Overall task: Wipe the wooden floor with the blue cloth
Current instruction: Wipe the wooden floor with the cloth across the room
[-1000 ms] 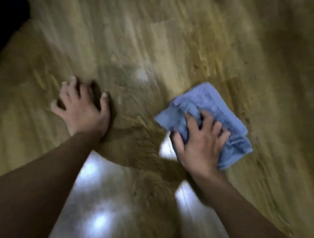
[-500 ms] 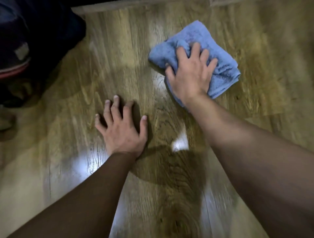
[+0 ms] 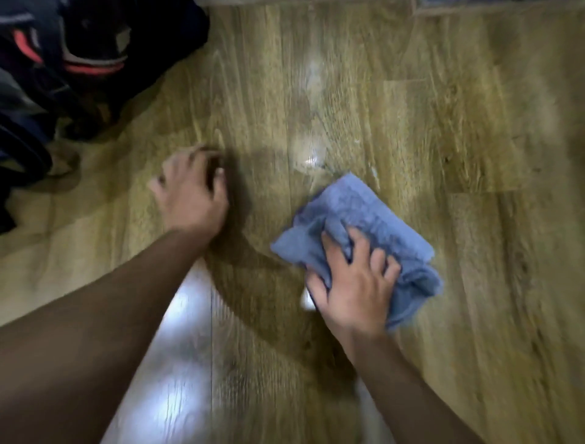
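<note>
**Cloth drawn back toward the wiper as floor clean continues**

Pulled nearer since half a second ago, the blue cloth [image 3: 364, 234] now lies at about 4 o'clock of the frame's centre on the wooden floor [image 3: 459, 126], where earlier it sat up near the far edge at 12 o'clock. The right hand [image 3: 354, 285] lies on top of its near half, fingers curled and bunching the fabric into folds, thumb out at the cloth's 8 o'clock edge. The cloth is a crumpled, folded pad, one corner pointing to 12 o'clock and another spilling out past the fingers toward 4 o'clock.

The left hand [image 3: 193, 193] has shifted too: flat and spread before, it is now at 9 o'clock of centre, blurred, its fingers bent with the tips down at the boards and the palm raised; whether the tips bear weight cannot be told. It holds nothing and sits well apart from the cloth, with bare floor between them.

A pale, smeared patch [image 3: 308, 149] marks the planks just beyond the cloth at 12 o'clock. Bright glare [image 3: 177, 358] shines on the boards between the two forearms at 6 o'clock. Dark bags or clothing with red and white trim [image 3: 79, 57] are heaped on the floor at 10 o'clock, well clear of both hands. A light skirting edge [image 3: 285, 2] runs along the frame top at 12 o'clock.
</note>
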Motion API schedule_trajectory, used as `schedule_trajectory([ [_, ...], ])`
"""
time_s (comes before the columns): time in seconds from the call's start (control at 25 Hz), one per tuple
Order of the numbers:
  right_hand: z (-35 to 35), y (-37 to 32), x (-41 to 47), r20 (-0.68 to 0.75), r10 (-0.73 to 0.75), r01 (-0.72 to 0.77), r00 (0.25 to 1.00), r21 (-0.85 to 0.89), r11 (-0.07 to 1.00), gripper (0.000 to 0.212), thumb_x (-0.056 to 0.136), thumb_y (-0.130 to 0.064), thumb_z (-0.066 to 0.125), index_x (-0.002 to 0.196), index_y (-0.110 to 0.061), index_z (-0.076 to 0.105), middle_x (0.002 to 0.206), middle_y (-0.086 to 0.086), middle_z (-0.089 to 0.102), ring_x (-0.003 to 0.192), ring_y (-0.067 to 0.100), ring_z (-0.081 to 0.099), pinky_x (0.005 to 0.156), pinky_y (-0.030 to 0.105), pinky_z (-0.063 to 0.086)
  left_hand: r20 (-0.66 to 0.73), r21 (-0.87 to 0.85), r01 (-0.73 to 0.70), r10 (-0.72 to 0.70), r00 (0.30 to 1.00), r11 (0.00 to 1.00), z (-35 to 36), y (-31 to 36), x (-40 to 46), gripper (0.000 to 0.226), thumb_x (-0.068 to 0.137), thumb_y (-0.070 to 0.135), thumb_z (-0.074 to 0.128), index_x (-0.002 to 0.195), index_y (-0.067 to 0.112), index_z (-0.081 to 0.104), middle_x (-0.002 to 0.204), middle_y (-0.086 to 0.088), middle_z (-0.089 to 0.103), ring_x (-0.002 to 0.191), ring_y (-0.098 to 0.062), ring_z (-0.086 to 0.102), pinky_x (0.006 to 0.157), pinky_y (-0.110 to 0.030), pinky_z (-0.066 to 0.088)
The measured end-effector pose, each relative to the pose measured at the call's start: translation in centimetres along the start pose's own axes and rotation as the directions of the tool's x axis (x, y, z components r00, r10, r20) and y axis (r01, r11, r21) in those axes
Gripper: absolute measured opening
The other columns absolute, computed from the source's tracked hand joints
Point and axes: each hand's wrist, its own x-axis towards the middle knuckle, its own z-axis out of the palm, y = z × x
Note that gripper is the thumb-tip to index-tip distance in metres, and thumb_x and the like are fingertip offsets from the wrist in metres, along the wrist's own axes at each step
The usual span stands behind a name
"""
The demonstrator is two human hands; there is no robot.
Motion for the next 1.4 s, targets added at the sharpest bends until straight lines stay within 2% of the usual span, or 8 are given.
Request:
schedule_trajectory([
  [0.12,0.3,-0.5,-3.5,-0.05,-0.045,0.047,0.998,0.03,0.998,0.051,0.081,-0.05,0.064,0.126,-0.028,0.066,0.136,0.011,0.054,0.095,0.034,0.047,0.091,0.051,0.035,-0.067,0.097,0.204,-0.198,0.978,0.974,-1.1,-4.4,-1.3,0.047,0.103,0.046,0.043,0.144,0.024,0.049,0.163,-0.001,0.033,0.153,-0.025,0.02,0.115,-0.061,0.013],
  [0.28,1.2,-2.8,1.8,-0.119,-0.117,0.125,0.986,0.061,0.99,0.05,0.077,-0.053,0.063,0.121,-0.03,0.066,0.133,0.007,0.055,0.096,0.034,0.048,0.089,0.05,0.034,-0.073,0.17,0.162,-0.152,0.986,0.972,0.2,-5.2,-1.2,0.057,0.098,0.059,0.04,0.146,0.029,0.045,0.162,-0.005,0.034,0.151,-0.028,0.022,0.112,-0.062,0.017],
  [0.56,2.2,-11.8,23.6,-0.1,-0.154,0.154,0.983,-0.01,0.988,0.047,0.081,-0.06,0.053,0.115,-0.03,0.062,0.119,0.009,0.055,0.103,0.035,0.05,0.085,0.049,0.033,-0.056,0.192,0.202,-0.195,0.979,0.96,0.2,-5.2,-0.9,0.06,0.094,0.06,0.041,0.147,0.032,0.046,0.162,-0.003,0.033,0.15,-0.029,0.023,0.114,-0.058,0.017],
  [0.72,3.0,-13.2,28.3,-0.128,-0.152,0.149,0.98,-0.03,0.988,0.048,0.084,-0.06,0.049,0.118,-0.028,0.061,0.124,0.008,0.054,0.108,0.036,0.05,0.089,0.049,0.03,-0.088,0.202,0.192,-0.178,0.98,0.96,0.5,-5.8,-0.7,0.057,0.094,0.061,0.042,0.143,0.033,0.05,0.159,-0.004,0.037,0.149,-0.03,0.026,0.112,-0.057,0.018],
  [0.92,2.3,-12.0,26.4,-0.087,-0.228,0.232,0.97,0.043,0.972,0.048,0.09,-0.057,0.046,0.127,-0.029,0.057,0.136,0.006,0.049,0.118,0.034,0.047,0.096,0.05,0.03,-0.132,0.227,0.189,-0.162,0.978,0.955,0.4,-5.4,-1.2,0.057,0.096,0.062,0.042,0.143,0.031,0.053,0.159,-0.003,0.04,0.149,-0.028,0.029,0.111,-0.057,0.022],
  [1.08,2.4,-9.0,21.1,-0.136,-0.274,0.282,0.952,0.044,0.958,0.044,0.089,-0.055,0.047,0.123,-0.03,0.057,0.139,0.006,0.049,0.119,0.036,0.047,0.096,0.049,0.029,-0.094,0.204,0.194,-0.178,0.98,0.959,0.4,-5.4,-1.0,0.058,0.095,0.063,0.042,0.145,0.034,0.051,0.162,0.001,0.036,0.151,-0.025,0.024,0.113,-0.056,0.02],
  [1.28,1.9,-9.0,16.3,-0.137,-0.176,0.181,0.975,0.022,0.983,0.044,0.087,-0.054,0.051,0.118,-0.025,0.06,0.129,0.012,0.053,0.111,0.038,0.05,0.091,0.05,0.033,-0.098,0.209,0.207,-0.19,0.977,0.956,0.0,-5.4,-0.9,0.057,0.098,0.064,0.034,0.145,0.037,0.05,0.163,0.002,0.034,0.152,-0.023,0.022,0.115,-0.054,0.017],
  [1.4,1.6,-9.8,9.5,-0.095,-0.12,0.12,0.988,-0.011,0.993,0.052,0.083,-0.054,0.056,0.127,-0.027,0.057,0.13,0.012,0.049,0.104,0.036,0.046,0.091,0.049,0.032,-0.039,0.121,0.226,-0.223,0.974,0.966,-0.2,-5.2,-0.8,0.055,0.101,0.059,0.029,0.146,0.037,0.05,0.164,0.003,0.032,0.154,-0.023,0.017,0.119,-0.052,0.012],
])
